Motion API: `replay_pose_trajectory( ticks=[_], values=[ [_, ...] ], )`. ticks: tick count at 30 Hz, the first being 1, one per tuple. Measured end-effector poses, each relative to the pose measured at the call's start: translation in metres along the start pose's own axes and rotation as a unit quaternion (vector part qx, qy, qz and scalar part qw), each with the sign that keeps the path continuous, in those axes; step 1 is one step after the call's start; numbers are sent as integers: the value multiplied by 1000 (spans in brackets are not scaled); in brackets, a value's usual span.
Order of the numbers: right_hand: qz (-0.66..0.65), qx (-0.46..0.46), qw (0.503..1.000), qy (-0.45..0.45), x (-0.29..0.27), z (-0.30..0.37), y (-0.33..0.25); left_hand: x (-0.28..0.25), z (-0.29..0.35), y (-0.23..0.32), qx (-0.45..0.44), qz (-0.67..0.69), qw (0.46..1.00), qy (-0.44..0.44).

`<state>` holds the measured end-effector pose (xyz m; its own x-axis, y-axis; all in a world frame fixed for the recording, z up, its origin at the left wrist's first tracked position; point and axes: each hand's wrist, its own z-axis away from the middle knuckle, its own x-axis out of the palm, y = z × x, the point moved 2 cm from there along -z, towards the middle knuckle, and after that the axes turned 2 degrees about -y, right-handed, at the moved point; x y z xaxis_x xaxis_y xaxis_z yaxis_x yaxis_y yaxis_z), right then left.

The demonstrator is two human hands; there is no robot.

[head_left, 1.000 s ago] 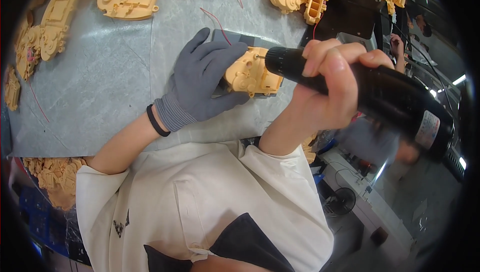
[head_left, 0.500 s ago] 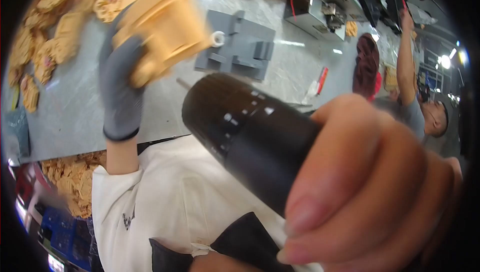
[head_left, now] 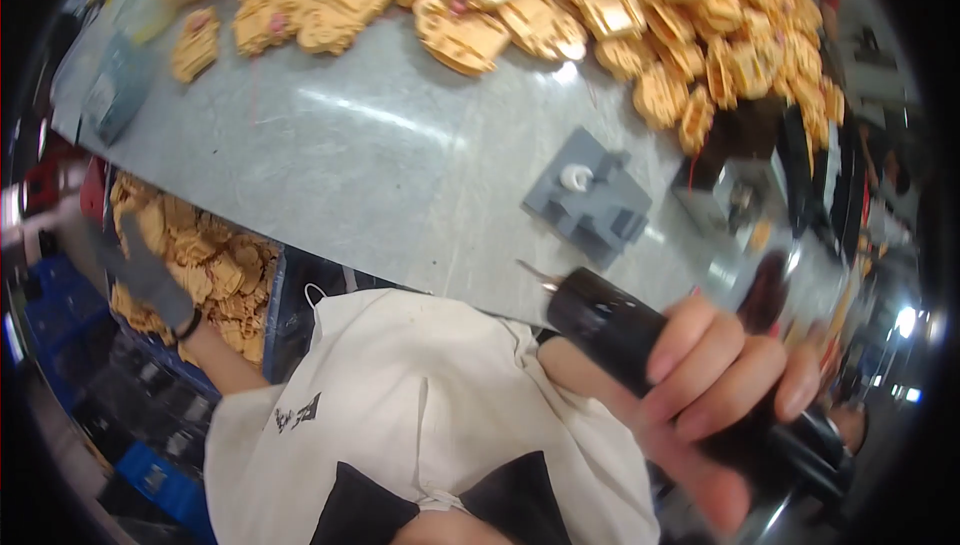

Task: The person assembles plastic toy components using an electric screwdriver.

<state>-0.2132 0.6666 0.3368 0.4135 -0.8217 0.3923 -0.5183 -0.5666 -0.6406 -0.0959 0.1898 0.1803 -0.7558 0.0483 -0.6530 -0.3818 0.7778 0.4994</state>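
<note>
My right hand [head_left: 715, 365] is wrapped around a black electric screwdriver [head_left: 610, 325] with a thin bit pointing up and left, held in front of the table's near edge. At the far left, my left hand [head_left: 150, 275] wears a grey glove and reaches over a bin [head_left: 278, 290] heaped with yellow plastic parts [head_left: 225, 270]. Its fingers look spread, close to one yellow part [head_left: 150, 220] at the top of the heap; motion blur hides whether they touch it. A grey fixture [head_left: 610, 200] with upright blocks and a white ring [head_left: 576, 178] lies on the table beyond the screwdriver.
A large pile of yellow plastic parts [head_left: 680, 25] covers the far side of the metal table [head_left: 330, 170]. At right stands a dark metal box [head_left: 735, 180] with a red wire. Blue crates [head_left: 160, 480] sit at lower left. A plastic bag [head_left: 115, 90] lies at the table's left end.
My left hand has moved from above the table, where it held a yellow part, down left to the bin. The screwdriver has moved lower and farther from view. The view has turned left.
</note>
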Motion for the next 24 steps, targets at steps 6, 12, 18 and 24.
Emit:
replay_pose_trajectory(
  ticks=[6, 12, 18, 24],
  values=[
    [82, -79, 987, 112, -36, 24, -23, 176, -80, 100, 127, -268, 948, -120],
    [224, -73, 936, 260, -97, 61, -51, 194, -101, 24, 110, 86, 982, -126],
    [312, -38, 876, 365, -123, 74, -19, 122, -4, 135, -85, 492, 838, -219],
    [278, 15, 886, 371, -132, 68, 23, 134, 75, 336, 257, 389, 664, -585]
  ],
)
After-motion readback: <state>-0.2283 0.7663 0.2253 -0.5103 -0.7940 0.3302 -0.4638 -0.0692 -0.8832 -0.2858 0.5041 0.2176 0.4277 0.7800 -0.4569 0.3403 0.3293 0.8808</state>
